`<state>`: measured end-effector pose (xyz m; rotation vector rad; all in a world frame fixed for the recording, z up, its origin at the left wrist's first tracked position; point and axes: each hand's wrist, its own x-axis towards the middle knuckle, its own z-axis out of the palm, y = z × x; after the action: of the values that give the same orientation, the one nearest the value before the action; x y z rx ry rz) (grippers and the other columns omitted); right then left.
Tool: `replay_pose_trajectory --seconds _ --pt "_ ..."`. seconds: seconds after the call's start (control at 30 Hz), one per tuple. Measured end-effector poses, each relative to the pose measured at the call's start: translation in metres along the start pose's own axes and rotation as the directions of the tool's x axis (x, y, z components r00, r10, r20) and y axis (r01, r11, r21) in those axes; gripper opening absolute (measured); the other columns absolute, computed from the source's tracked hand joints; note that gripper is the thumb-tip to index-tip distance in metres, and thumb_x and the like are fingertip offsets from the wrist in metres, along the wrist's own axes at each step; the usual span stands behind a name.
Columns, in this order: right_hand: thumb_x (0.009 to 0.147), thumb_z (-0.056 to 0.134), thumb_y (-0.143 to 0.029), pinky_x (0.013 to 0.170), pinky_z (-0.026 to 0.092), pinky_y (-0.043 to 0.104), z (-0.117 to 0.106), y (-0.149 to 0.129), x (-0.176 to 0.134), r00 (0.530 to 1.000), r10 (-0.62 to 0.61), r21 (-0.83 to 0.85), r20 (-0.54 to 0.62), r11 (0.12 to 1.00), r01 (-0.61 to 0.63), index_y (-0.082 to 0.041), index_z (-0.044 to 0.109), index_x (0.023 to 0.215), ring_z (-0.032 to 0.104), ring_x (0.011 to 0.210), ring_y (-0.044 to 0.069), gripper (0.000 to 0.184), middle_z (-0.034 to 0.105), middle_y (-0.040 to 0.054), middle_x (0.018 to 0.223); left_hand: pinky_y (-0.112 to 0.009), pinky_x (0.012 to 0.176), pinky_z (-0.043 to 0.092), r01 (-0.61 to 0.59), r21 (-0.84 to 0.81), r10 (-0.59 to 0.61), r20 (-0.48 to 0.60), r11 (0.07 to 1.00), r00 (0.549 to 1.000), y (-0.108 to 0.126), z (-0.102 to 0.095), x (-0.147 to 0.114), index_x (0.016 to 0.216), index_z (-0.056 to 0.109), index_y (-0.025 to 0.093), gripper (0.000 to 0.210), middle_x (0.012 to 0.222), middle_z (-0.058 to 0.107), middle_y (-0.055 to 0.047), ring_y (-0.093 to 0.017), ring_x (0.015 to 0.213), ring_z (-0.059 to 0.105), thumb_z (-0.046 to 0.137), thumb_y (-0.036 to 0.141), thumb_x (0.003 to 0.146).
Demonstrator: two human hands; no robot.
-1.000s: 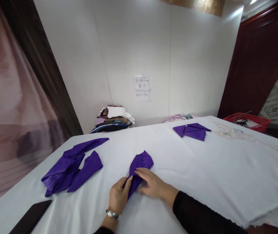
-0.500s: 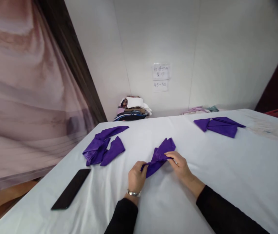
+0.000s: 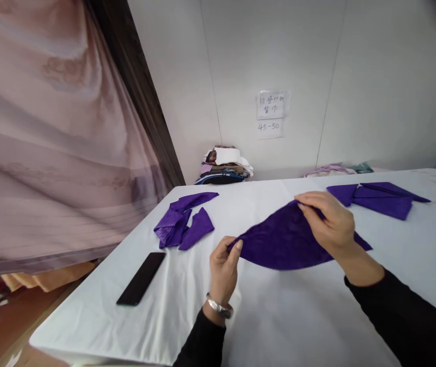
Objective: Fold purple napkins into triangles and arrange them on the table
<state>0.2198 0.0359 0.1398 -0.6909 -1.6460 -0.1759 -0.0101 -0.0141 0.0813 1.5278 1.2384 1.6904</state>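
A purple cloth napkin (image 3: 282, 239) is stretched between my two hands above the white-covered table. My left hand (image 3: 223, 265), with a silver bracelet at the wrist, pinches its left corner. Higher up and to the right, my right hand (image 3: 328, 219) pinches the top edge between thumb and fingers. The cloth sags in a curve below, and a pointed end shows past my right wrist. Part of the napkin is hidden behind my right hand.
A crumpled purple napkin pile (image 3: 175, 224) lies at the left, with a black phone (image 3: 141, 279) nearer to me. Folded purple cloth (image 3: 382, 199) rests at the far right of the white tablecloth (image 3: 279, 316). Stacked clothes (image 3: 223, 165) stand beyond the far edge; a pink curtain (image 3: 57, 127) hangs left.
The bunched napkin has been lifted and spread out between my hands. My right hand has moved up and to the right, widening the gap. The view has shifted a little left.
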Motion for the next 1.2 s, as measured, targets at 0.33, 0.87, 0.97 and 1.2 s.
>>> replay_pose_trajectory --seconds 0.33,0.87,0.97,1.2 --pt "0.081 0.054 -0.028 0.098 0.04 0.039 0.08 0.062 -0.036 0.853 0.295 0.03 0.43 0.94 -0.34 -0.024 0.053 0.121 0.047 0.118 0.021 0.041 0.052 0.0048 0.128 -0.027 0.07 0.045 0.256 0.471 -0.219 -0.132 0.845 0.967 -0.105 -0.034 0.032 0.09 0.063 0.016 0.02 0.076 0.064 -0.003 -0.015 0.071 0.058 0.052 0.029 0.079" --pt "0.082 0.051 -0.026 0.084 0.037 0.031 0.049 0.072 -0.131 0.571 0.632 -0.626 0.524 0.74 -0.245 -0.018 0.063 0.104 0.051 0.092 0.021 0.027 0.06 0.0087 0.096 -0.036 0.087 0.043 0.061 0.796 -0.181 0.062 0.603 0.981 -0.13 -0.039 0.031 0.098 0.062 0.014 0.029 0.095 0.065 -0.009 -0.023 0.092 0.057 0.047 0.025 0.075" --pt "0.081 0.054 -0.027 0.082 0.036 0.029 0.053 0.074 -0.13 0.577 0.65 -0.639 0.494 0.721 -0.266 -0.019 0.065 0.097 0.051 0.091 0.02 0.02 0.06 0.0073 0.094 -0.037 0.084 0.044 0.027 0.825 -0.18 0.092 0.564 0.979 -0.136 -0.044 0.035 0.094 0.063 0.017 0.031 0.094 0.067 -0.008 -0.024 0.091 0.058 0.042 0.031 0.075" --pt "0.081 0.055 -0.018 0.073 0.035 0.027 0.057 0.081 -0.135 0.652 0.611 -0.581 0.449 0.754 -0.307 -0.02 0.061 0.074 0.051 0.081 0.017 0.01 0.059 0.0016 0.081 -0.039 0.08 0.046 -0.01 0.767 -0.099 0.096 0.641 0.99 -0.143 -0.048 0.041 0.08 0.062 0.022 0.034 0.083 0.069 -0.007 -0.027 0.084 0.061 0.04 0.046 0.069"
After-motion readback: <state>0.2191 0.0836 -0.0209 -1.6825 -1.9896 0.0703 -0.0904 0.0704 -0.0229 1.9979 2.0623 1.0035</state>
